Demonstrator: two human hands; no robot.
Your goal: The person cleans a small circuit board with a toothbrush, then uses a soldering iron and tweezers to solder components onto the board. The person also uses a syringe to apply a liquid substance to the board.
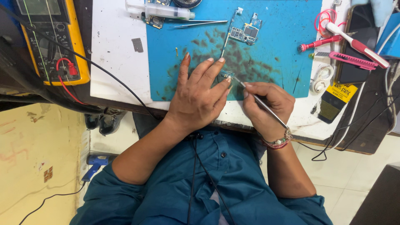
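On the blue mat [275, 41], close to its near edge, a small part [228, 75] lies under the tips of the left hand [196, 98]. That hand is spread flat, palm down, fingers fanned toward the far side, and its fingertips press beside and on the part rather than closing round it. The right hand [266, 106] sits just to the right, curled tight round a thin metal probe [262, 102] held like a pen; the tip reaches the part while the shaft runs back over the wrist with its beaded band [277, 143].

Both wrists cross the table edge [233, 125], which is worn and chipped, so the hands work in the narrow strip between that edge and the middle of the mat. Beyond the fingers the mat is stained dark but open up to a circuit board [246, 31], well apart from the part. Tweezers [200, 23] and a white tube [164, 11] lie along the far edge.

Right of the mat, room is tighter: a red screwdriver [318, 43], a pink tool [353, 61], a white cable coil [320, 81] and an anti-static brush [335, 100] crowd the white margin. Left of the mat the white board [114, 62] is mostly bare, with a yellow multimeter [50, 39] past its edge and a black lead [104, 71] crossing it.
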